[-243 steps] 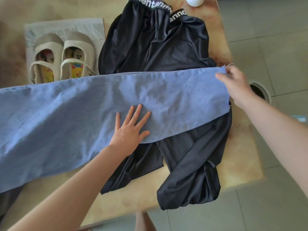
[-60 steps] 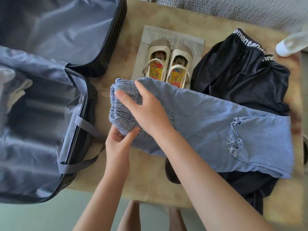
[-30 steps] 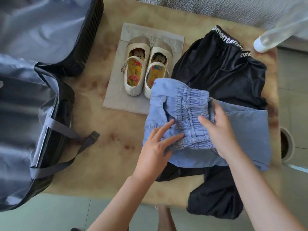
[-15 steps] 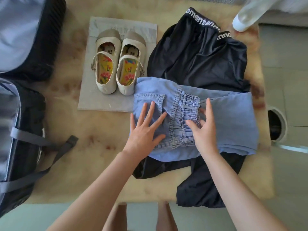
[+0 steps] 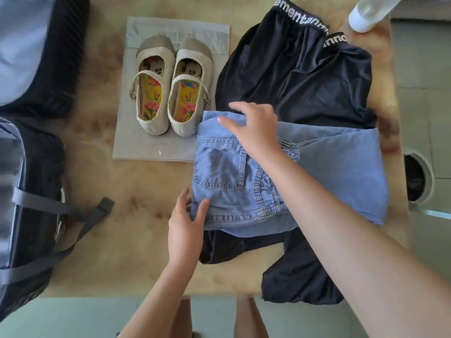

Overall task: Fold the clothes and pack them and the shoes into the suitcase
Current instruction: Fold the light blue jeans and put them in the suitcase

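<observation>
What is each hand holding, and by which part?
The left hand pinches the folded jeans at their near-left corner; the right hand lies over the far-left corner, grip unclear.
</observation>
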The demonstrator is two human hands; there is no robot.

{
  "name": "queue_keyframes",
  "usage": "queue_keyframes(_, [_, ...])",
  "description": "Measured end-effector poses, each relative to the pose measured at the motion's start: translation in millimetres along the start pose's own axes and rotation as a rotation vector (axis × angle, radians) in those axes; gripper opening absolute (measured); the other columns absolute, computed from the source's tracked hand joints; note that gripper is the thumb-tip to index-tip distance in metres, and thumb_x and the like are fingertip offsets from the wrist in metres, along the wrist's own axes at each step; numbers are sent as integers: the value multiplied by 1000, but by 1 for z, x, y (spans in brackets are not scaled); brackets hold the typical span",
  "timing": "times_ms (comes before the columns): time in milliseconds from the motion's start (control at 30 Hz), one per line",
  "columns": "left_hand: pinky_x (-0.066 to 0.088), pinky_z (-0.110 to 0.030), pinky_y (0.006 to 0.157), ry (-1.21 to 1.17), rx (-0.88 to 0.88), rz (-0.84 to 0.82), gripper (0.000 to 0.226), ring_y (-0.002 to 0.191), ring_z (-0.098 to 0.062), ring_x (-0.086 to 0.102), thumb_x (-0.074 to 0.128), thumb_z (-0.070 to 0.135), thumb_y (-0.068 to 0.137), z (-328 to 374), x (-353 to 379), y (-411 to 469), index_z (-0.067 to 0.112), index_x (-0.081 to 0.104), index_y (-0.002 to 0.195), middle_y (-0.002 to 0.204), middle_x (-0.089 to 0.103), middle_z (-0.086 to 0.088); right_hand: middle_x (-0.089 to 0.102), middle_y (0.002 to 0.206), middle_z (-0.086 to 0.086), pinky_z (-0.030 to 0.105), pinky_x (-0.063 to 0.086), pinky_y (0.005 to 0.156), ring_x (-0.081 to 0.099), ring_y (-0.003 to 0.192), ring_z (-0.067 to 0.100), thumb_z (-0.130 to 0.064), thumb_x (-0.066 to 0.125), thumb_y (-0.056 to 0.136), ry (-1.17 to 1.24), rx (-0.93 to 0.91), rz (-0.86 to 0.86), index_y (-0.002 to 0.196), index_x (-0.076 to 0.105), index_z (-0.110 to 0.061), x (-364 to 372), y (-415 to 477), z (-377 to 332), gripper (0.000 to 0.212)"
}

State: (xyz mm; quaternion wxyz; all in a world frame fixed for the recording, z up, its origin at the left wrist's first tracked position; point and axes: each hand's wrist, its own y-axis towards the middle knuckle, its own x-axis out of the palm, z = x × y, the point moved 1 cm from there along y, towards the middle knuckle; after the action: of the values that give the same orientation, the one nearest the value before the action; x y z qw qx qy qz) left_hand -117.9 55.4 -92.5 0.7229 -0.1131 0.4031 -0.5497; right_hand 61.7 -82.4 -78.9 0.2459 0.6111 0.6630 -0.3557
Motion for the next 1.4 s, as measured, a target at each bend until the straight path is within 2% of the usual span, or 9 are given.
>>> queue_keyframes(233, [43,-3,62,-117,-19,54,55,92,-2,59,74,24,82,0,-7,-3,29,50,132,105,60,12,68,90,-6,31,28,88,56,102,21,-39,63,86,-46,73,-6,82,66,-24,26,39,-31,16])
queue_keyframes(333, [43,-8,72,-119,-6,72,46,97,-5,58,71,19,85,-3,-6,-5,29,53,126,110,59,12,70,92,-7,28,26,85,58,101,20,-38,63,87,163,121,143,87,71,-22,24,47,-33,18])
queue_keyframes(433, [44,-13,75,-100,-11,37,47,104,-11,57,69,18,86,-10,-4,-6,28,51,128,116,58,9,68,95,-7,24,19,81,49,107,22,-38,60,90,53,77,102,91,70,-23,29,46,-30,19])
queue_keyframes(667, [46,-19,79,-48,50,-48,65,105,-10,55,68,30,87,-15,-13,10,29,35,143,122,49,6,47,141,3,36,24,104,41,122,26,-38,54,92,-110,-174,278,132,55,-18,18,-8,-20,44])
queue_keyframes(867, [51,-32,88,1,70,-133,67,102,-13,60,73,14,82,-26,-13,18,29,41,139,120,59,1,14,160,10,43,8,117,10,147,31,-61,32,91,-505,-228,-59,152,21,-20,18,-82,50,74])
queue_keyframes(967, [48,-23,77,60,73,-170,69,92,-8,59,72,14,83,-23,-12,26,27,38,142,113,60,3,-5,161,7,40,-7,119,-10,148,26,-65,20,91,-554,-170,-227,152,-1,-24,30,-71,68,77])
queue_keyframes(1200, [39,-10,65,55,72,-182,65,89,3,56,69,36,85,-4,-22,47,26,40,142,108,58,13,-21,156,-1,38,-16,115,-24,144,23,-51,41,96,-331,-166,-162,153,-3,-26,12,-83,56,76])
queue_keyframes(1300, [42,-14,75,-1,66,-204,67,101,-5,58,68,38,85,10,-23,55,24,37,143,119,58,7,-23,157,1,41,-10,118,-21,145,25,-55,38,94,-361,-109,-164,153,-2,-27,7,-115,68,77])
queue_keyframes(1400, [36,-38,105,229,245,-88,82,132,-24,38,70,37,83,22,-14,53,20,25,149,144,40,-7,-24,157,-3,45,-5,120,-24,144,18,-55,37,95,-281,-83,-289,150,-7,-32,9,-129,84,73])
